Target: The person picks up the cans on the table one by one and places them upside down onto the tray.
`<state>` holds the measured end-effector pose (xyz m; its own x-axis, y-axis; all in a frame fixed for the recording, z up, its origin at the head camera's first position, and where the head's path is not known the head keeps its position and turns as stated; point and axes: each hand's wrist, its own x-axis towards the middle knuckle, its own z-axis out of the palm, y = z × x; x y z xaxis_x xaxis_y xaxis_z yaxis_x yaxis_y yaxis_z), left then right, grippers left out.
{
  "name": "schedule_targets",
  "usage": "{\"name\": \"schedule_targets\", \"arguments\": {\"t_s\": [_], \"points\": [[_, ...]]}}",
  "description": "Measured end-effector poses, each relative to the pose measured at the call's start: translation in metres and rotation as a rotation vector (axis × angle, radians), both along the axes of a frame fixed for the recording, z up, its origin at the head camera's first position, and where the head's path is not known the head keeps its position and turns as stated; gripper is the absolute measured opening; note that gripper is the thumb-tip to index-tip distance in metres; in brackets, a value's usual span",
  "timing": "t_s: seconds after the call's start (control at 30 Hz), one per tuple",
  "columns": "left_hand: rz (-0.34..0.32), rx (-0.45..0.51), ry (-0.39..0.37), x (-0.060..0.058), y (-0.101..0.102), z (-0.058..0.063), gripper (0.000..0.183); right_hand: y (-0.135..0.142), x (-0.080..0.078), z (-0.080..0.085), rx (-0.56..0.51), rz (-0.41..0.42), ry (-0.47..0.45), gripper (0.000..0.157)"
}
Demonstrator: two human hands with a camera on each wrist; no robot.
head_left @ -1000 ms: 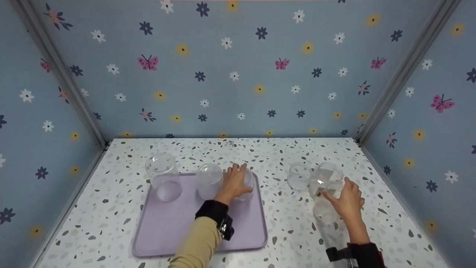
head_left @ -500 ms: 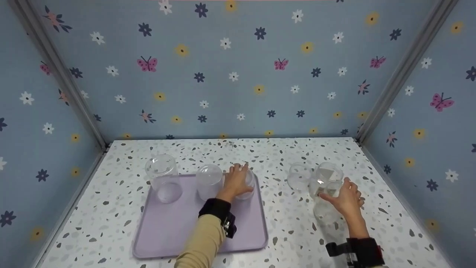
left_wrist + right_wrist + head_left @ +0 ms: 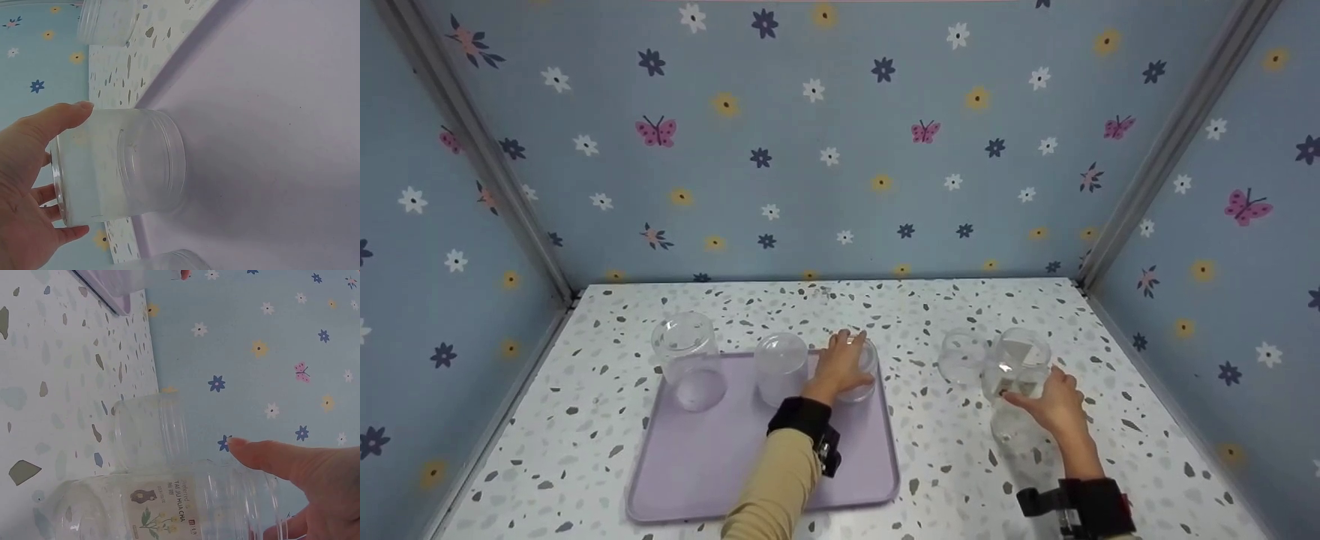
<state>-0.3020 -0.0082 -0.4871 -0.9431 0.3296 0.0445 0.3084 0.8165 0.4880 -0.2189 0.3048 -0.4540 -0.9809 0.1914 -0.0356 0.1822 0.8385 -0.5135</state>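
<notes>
On the lilac tray (image 3: 720, 480), my left hand (image 3: 838, 369) grips a clear jar (image 3: 140, 169) near its top, thumb on one side and fingers round the other. That jar stands upright at the tray's back right corner. A second clear jar (image 3: 780, 371) is just left of it. My right hand (image 3: 1057, 406) holds a clear jar with a printed label (image 3: 160, 512) near its upper end, upright on the speckled table. Some of the right fingers are hidden behind the jar. Close by on its left stands a plain clear jar (image 3: 962, 356).
A taller clear jar (image 3: 686, 364) stands at the tray's back left corner. Blue flowered panels (image 3: 840, 112) enclose the speckled table (image 3: 945, 465) at the back and both sides.
My left hand and its jar have shifted slightly right along the tray, widening the gap to the middle jar. The right hand and labelled jar stay nearly still.
</notes>
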Motion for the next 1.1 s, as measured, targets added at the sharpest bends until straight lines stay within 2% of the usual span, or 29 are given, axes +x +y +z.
{"name": "schedule_targets", "arguments": {"t_s": [0.1,0.33,0.47,0.63,0.73,0.93,1.1], "points": [[-0.007,0.012,-0.004,0.000,0.000,0.000,0.079,0.000,0.001,0.000,0.014,0.013,0.024,0.086],[0.000,0.007,-0.007,-0.001,0.001,-0.002,0.075,0.002,0.001,0.003,0.000,0.018,0.019,0.088],[0.009,0.030,-0.020,-0.001,-0.001,-0.001,0.079,0.002,0.003,0.006,-0.006,0.040,0.044,0.086],[-0.001,0.047,-0.020,0.002,-0.002,0.001,0.086,-0.001,0.009,0.010,-0.035,0.065,0.080,0.077],[-0.009,0.062,0.001,0.004,-0.002,0.004,0.086,-0.005,0.012,0.013,-0.050,0.077,0.084,0.077],[-0.027,0.057,0.033,0.010,0.002,0.015,0.080,-0.015,0.020,0.020,-0.052,0.099,0.065,0.088],[-0.035,0.062,0.084,0.015,0.003,0.023,0.074,-0.025,0.025,0.025,-0.093,0.133,0.114,0.088]]}}
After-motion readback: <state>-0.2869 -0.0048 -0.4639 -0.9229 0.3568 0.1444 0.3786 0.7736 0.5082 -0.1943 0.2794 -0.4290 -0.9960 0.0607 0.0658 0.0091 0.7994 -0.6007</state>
